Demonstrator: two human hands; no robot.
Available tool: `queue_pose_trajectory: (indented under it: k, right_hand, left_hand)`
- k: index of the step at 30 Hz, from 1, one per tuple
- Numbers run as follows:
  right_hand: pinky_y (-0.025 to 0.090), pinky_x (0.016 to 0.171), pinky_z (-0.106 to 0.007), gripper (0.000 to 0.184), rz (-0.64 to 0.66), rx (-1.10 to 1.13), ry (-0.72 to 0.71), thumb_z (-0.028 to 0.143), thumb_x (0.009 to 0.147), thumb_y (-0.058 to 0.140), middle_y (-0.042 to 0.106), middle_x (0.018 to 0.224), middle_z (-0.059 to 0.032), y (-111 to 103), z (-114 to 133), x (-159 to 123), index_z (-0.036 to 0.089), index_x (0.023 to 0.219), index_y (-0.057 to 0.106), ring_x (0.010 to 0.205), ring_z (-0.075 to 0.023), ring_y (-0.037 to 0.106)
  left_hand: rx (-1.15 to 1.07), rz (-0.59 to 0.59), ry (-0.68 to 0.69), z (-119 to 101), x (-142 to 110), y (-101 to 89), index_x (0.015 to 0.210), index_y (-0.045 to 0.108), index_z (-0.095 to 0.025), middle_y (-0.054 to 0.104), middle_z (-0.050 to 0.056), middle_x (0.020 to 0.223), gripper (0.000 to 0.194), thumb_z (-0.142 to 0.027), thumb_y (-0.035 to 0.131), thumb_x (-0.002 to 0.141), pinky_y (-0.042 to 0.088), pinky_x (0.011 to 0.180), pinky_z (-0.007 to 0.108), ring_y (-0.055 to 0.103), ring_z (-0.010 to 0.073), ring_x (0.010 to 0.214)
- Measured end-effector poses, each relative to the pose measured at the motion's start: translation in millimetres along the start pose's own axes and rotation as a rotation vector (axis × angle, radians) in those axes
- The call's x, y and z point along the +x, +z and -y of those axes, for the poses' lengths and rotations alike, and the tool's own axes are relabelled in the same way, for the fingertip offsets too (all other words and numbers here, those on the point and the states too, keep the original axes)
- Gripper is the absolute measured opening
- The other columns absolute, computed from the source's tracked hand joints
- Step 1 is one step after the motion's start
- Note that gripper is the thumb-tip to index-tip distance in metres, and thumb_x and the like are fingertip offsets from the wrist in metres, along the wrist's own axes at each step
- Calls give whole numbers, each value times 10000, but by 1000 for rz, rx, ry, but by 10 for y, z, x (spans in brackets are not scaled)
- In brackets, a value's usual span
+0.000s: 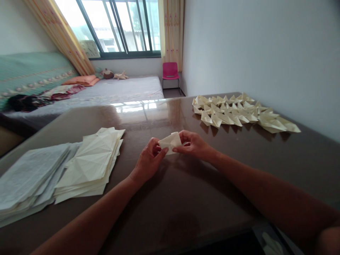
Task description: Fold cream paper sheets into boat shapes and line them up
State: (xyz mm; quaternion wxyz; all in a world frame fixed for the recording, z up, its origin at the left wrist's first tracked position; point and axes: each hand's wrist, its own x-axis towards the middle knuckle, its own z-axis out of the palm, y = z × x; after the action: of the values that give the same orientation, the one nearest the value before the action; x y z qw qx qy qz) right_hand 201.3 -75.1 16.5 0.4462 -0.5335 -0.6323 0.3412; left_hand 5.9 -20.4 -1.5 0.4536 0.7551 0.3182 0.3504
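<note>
A small folded piece of cream paper is held just above the dark brown table, near its middle. My left hand pinches the paper's left side with thumb and fingers closed. My right hand grips its right side, fingers curled round the edge. Both hands meet on the same piece.
A stack of creased cream sheets lies left of my hands, with a pile of greyish-white sheets beside it. Several finished folded paper shapes are laid out at the far right by the wall. A bed and pink chair stand beyond.
</note>
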Motion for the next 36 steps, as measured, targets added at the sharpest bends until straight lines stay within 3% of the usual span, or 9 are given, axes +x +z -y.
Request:
queue_pose_trajectory:
  k: [3,7,9,12,17,21,25,33,36]
  right_hand:
    - [431,672,-244,154,-54,-290,-168,321,821,620,620,774,6,47,6,-45,168,832,602,710,-122,551]
    - [361,759,-281,88,-78,-772,-377,249,867,563,641,884,-35,12,24,-72,183,867,621,849,-161,538]
    - [331,768,-302,113,-13,-948,-435,263,892,539,647,922,-51,-20,22,-69,187,893,622,888,-181,528]
    - [305,752,-311,128,166,-1073,-482,267,913,514,650,925,-47,-65,11,-61,200,917,623,906,-190,520]
    - [300,783,-311,268,334,-1008,-477,264,872,568,656,1044,-45,-178,56,-76,223,1136,582,965,-190,512]
    - [295,782,-320,147,368,-1044,-491,293,882,551,660,971,-63,-248,118,-86,206,923,663,980,-209,494]
    - [320,723,-289,225,410,-1016,-392,298,919,488,664,875,-48,-258,131,-87,216,858,688,863,-172,537]
    - [368,647,-238,162,263,-737,-61,162,823,526,690,871,-16,-248,81,-72,212,906,656,766,-147,595]
    - [402,655,-222,182,254,-564,8,106,768,530,675,825,-4,-249,1,-30,186,909,613,728,-127,593]
  left_hand:
    - [182,-23,89,4,2,-18,874,509,-191,586,-24,792,177,-337,602,834,467,665,231,563,114,715]
    - [523,-112,362,-14,8,-84,944,555,-201,583,38,1008,158,-286,616,826,480,814,308,533,183,952]
    - [657,-32,466,-14,5,-111,913,588,-207,593,42,976,84,-271,566,864,464,824,317,515,190,945]
    - [741,166,513,16,-1,-126,903,622,-218,618,33,920,147,-237,477,914,449,805,299,519,175,890]
    - [744,298,492,48,4,-140,935,652,-224,650,26,948,182,-257,473,921,455,788,283,544,165,877]
    - [738,318,478,-5,2,-153,948,679,-228,663,31,941,217,-275,468,927,462,767,278,557,162,865]
    - [711,326,465,-27,9,-154,955,691,-233,671,31,945,245,-297,454,935,464,780,278,568,159,867]
    - [646,236,267,67,107,-96,888,683,-218,675,29,856,307,-355,414,942,466,769,277,601,168,833]
    - [641,189,179,76,135,-55,981,680,-222,697,41,937,297,-366,425,929,477,778,287,625,182,858]
